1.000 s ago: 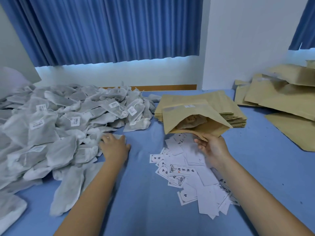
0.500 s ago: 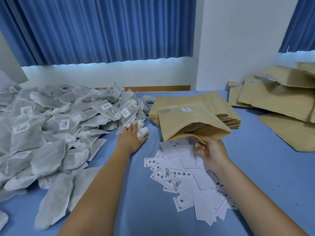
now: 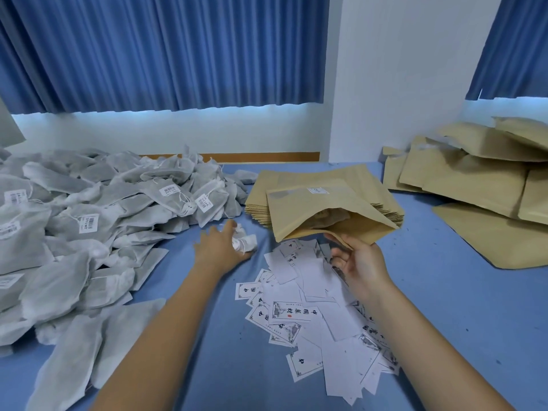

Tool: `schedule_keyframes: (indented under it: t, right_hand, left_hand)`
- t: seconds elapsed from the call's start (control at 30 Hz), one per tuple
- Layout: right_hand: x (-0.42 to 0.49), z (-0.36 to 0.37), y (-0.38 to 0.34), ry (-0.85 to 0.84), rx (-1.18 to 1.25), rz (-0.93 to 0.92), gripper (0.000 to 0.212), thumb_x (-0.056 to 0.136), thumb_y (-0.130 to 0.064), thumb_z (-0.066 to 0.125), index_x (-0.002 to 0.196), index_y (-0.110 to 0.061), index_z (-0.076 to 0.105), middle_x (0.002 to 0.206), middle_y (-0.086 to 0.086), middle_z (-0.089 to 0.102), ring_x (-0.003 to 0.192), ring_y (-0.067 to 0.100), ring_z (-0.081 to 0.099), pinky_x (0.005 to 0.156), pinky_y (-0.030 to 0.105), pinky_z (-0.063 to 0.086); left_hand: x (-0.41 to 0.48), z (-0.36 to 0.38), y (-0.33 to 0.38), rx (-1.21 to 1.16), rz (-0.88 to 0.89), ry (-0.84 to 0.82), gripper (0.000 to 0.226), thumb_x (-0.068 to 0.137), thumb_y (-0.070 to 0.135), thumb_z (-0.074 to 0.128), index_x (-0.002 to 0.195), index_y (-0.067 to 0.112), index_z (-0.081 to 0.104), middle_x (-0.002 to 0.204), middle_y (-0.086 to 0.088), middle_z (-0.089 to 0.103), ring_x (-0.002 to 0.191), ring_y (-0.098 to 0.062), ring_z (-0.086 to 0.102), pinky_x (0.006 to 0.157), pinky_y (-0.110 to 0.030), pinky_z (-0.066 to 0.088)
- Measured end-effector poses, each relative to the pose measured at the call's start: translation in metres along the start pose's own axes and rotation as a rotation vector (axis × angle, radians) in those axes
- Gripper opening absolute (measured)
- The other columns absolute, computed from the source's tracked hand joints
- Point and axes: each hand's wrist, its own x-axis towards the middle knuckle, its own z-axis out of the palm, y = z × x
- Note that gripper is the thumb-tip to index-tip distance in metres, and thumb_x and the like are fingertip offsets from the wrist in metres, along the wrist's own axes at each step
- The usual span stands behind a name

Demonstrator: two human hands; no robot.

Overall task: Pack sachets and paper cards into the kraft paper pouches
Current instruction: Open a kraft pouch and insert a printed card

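Blue curtains [image 3: 163, 48] hang at the far side, with a white wall [image 3: 400, 69] between them. Below them is a table with a blue cloth [image 3: 444, 292] on it.

On the left of the cloth lies a big heap of grey sachets [image 3: 89, 209]. Some of them have small white labels with strings.

The left hand [image 3: 221, 252] is at the near right edge of the heap. Its fingers curl round one scrunched sachet [image 3: 244, 241], which is white and bunched up. The hand and the sachet are low, right at the cloth.

In the middle, far from the person, sits a stack of flat pouches [image 3: 284, 185] made of brown paper. The open pouch [image 3: 326, 215] is lifted up in front of it, with its far end over the stack. Its mouth gapes toward the person. Something pale brown shows inside, but it is too dim to tell what it is.

The right hand [image 3: 360, 265] pinches the near lip of the open pouch, with the thumb on top and the fingers under it.

Under that hand, and nearer, lots of white paper cards [image 3: 311, 315] are spread out on the cloth. Some show black writing and small pictures, and some are blank side up.

On the far right lies a loose pile of puffy pouches [image 3: 474, 179], lying on top of one another.
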Motion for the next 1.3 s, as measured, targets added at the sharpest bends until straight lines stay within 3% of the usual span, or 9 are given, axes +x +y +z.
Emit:
schedule_keyframes:
  t: [0.17, 0.23, 0.4, 0.53, 0.67, 0.97, 1.07, 1.2, 1.3]
  right_hand:
    - [0.001, 0.001, -0.003, 0.067, -0.046, -0.124, 0.011, 0.097, -0.002, 0.045, 0.102, -0.005, 0.054, 0.092, 0.016, 0.068, 0.049, 0.015, 0.064, 0.035, 0.017, 0.036]
    - [0.003, 0.001, -0.004, 0.105, -0.079, -0.145, 0.011, 0.097, -0.003, 0.045, 0.105, -0.006, 0.052, 0.097, 0.014, 0.067, 0.051, 0.015, 0.066, 0.036, 0.018, 0.037]
    - [0.003, 0.002, 0.003, 0.161, -0.200, -0.167, 0.013, 0.096, -0.004, 0.045, 0.091, -0.011, 0.054, 0.078, 0.003, 0.061, 0.059, 0.017, 0.063, 0.054, 0.027, 0.044]
    - [-0.001, -0.001, 0.000, 0.122, -0.250, -0.219, 0.015, 0.092, -0.003, 0.048, 0.100, -0.013, 0.057, 0.073, 0.006, 0.063, 0.046, 0.014, 0.057, 0.046, 0.026, 0.046]
    - [-0.007, 0.002, -0.002, 0.108, -0.334, -0.272, 0.025, 0.090, 0.007, 0.039, 0.092, -0.013, 0.054, 0.061, 0.005, 0.056, 0.036, 0.012, 0.048, 0.037, 0.023, 0.034]
    - [-0.031, 0.021, 0.014, -0.087, -0.300, -0.253, 0.026, 0.092, 0.012, 0.036, 0.092, -0.005, 0.056, 0.055, 0.001, 0.058, 0.033, 0.013, 0.047, 0.037, 0.021, 0.028]
    - [-0.020, 0.011, 0.001, 0.011, -0.250, -0.252, 0.016, 0.092, 0.007, 0.040, 0.091, -0.002, 0.053, 0.054, 0.008, 0.058, 0.035, 0.014, 0.049, 0.036, 0.020, 0.030]
    - [-0.007, -0.004, -0.014, 0.059, -0.211, -0.228, 0.014, 0.092, 0.003, 0.045, 0.082, -0.006, 0.052, 0.049, 0.001, 0.058, 0.041, 0.014, 0.050, 0.040, 0.021, 0.036]
    - [-0.003, -0.007, -0.014, 0.099, -0.203, -0.208, 0.015, 0.095, -0.002, 0.047, 0.083, -0.010, 0.051, 0.051, -0.001, 0.057, 0.040, 0.010, 0.050, 0.041, 0.022, 0.035]
  left_hand:
    - [-0.038, -0.024, 0.028, -0.931, 0.252, 0.287, 0.058, 0.069, 0.032, 0.080, 0.121, 0.028, 0.053, 0.111, 0.006, 0.063, 0.098, -0.006, 0.060, 0.077, -0.012, 0.045]
    - [-0.061, -0.039, 0.046, -1.063, 0.444, 0.301, 0.058, 0.066, 0.029, 0.080, 0.117, 0.030, 0.052, 0.109, 0.009, 0.062, 0.093, -0.003, 0.059, 0.080, -0.022, 0.051]
    - [-0.088, -0.059, 0.116, -0.705, 0.828, 0.086, 0.059, 0.070, 0.020, 0.081, 0.123, 0.020, 0.056, 0.108, -0.004, 0.060, 0.096, -0.015, 0.057, 0.086, -0.018, 0.043]
    - [-0.081, -0.066, 0.156, -0.482, 0.449, 0.031, 0.053, 0.081, 0.024, 0.067, 0.131, 0.017, 0.051, 0.111, -0.014, 0.056, 0.102, -0.030, 0.053, 0.086, -0.032, 0.044]
    - [-0.073, -0.065, 0.178, 0.050, 0.363, -0.010, 0.037, 0.090, 0.025, 0.053, 0.125, 0.012, 0.052, 0.121, -0.015, 0.053, 0.110, -0.035, 0.049, 0.091, -0.036, 0.039]
    - [-0.039, -0.070, 0.168, -0.514, -0.053, -0.360, 0.050, 0.098, 0.021, 0.050, 0.142, 0.003, 0.035, 0.144, -0.017, 0.041, 0.132, -0.030, 0.041, 0.095, -0.021, 0.041]
    - [-0.042, -0.079, 0.176, -0.199, 0.339, -0.249, 0.043, 0.100, 0.031, 0.041, 0.139, 0.016, 0.040, 0.136, -0.011, 0.047, 0.120, -0.026, 0.047, 0.094, -0.030, 0.036]
    - [-0.091, -0.075, 0.160, -0.255, 0.896, 0.281, 0.026, 0.092, 0.017, 0.042, 0.094, 0.006, 0.065, 0.086, -0.009, 0.064, 0.077, -0.023, 0.059, 0.064, -0.032, 0.046]
    - [-0.115, -0.047, 0.146, -0.084, 0.644, 0.180, 0.030, 0.094, 0.032, 0.047, 0.089, 0.007, 0.062, 0.084, -0.008, 0.062, 0.080, -0.023, 0.061, 0.059, -0.031, 0.043]
